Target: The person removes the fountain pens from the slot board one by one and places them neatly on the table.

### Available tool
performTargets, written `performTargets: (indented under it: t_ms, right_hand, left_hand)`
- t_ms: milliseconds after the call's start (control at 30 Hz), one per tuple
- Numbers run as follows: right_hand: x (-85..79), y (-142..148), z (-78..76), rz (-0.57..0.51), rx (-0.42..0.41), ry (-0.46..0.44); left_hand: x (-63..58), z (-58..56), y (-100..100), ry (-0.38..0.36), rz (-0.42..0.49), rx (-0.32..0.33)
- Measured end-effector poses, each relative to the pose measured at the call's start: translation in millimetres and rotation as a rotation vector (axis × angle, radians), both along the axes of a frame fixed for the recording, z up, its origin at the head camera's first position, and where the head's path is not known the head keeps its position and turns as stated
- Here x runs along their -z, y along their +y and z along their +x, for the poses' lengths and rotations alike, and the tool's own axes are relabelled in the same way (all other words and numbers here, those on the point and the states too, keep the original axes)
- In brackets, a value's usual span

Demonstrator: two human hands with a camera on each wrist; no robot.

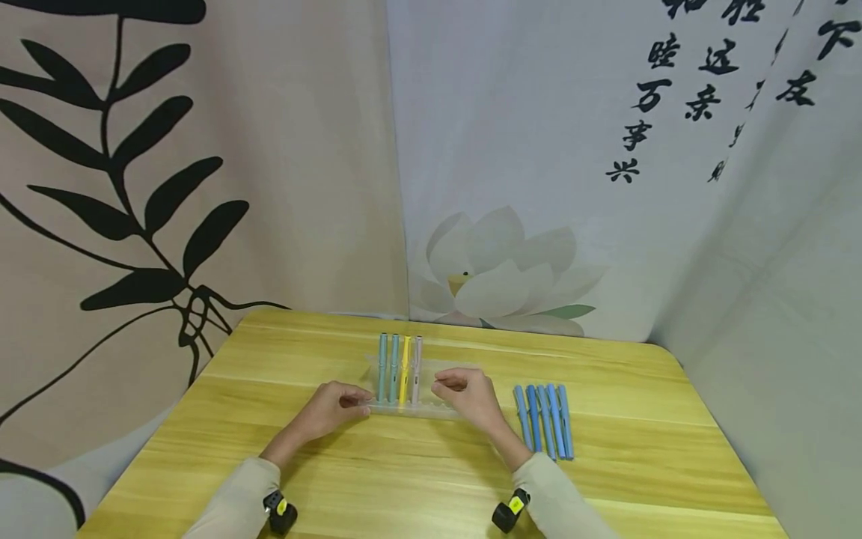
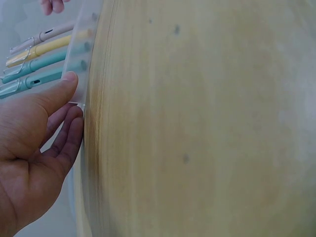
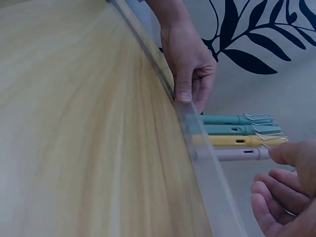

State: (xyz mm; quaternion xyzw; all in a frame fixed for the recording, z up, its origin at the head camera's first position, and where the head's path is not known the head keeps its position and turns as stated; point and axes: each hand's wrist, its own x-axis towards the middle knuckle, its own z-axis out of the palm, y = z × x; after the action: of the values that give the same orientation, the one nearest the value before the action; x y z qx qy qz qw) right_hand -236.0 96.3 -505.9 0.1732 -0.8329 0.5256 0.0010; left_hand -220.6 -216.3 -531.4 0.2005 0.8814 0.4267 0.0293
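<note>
A clear plastic pen rack (image 1: 427, 409) stands on the table, holding two teal pens (image 1: 382, 368), a yellow pen (image 1: 405, 372) and a pale lilac pen (image 1: 417, 370) upright side by side. My left hand (image 1: 334, 406) grips the rack's left end; the left wrist view shows the thumb (image 2: 70, 79) on its front strip, the other fingers beside the end. Over the rack's right part is my right hand (image 1: 469, 393), thumb and fingers apart with nothing between them. In the right wrist view its thumb tip is close to the lilac pen (image 3: 237, 154).
Several blue pens (image 1: 545, 421) lie in a row on the wooden table (image 1: 646, 457), right of my right forearm. Behind the table's far edge hangs a printed curtain (image 1: 310, 187). Each wrist wears a small black camera (image 1: 280, 513).
</note>
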Motion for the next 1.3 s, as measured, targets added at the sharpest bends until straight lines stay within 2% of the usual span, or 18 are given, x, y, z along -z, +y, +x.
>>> performTargets:
  t_ms: [367,600,900,1300]
  right_hand:
    - [5.7,-23,-4.4,-0.022,0.030,0.031]
    - [6.9,-34,-7.2,-0.001,0.061,-0.021]
    - [9.0,-40,-10.0,0.007,0.078,-0.024]
    - [12.9,-42,-11.2,0.035,0.112,-0.023]
  left_hand:
    - [-0.7,0.9,1,0.003,-0.005,-0.009]
    - [-1.4,1.1,2,-0.001,-0.008,-0.015]
    - [0.5,-1.3,0,-0.005,0.001,-0.012]
    - [-0.7,1.4,1,-0.006,0.000,-0.016]
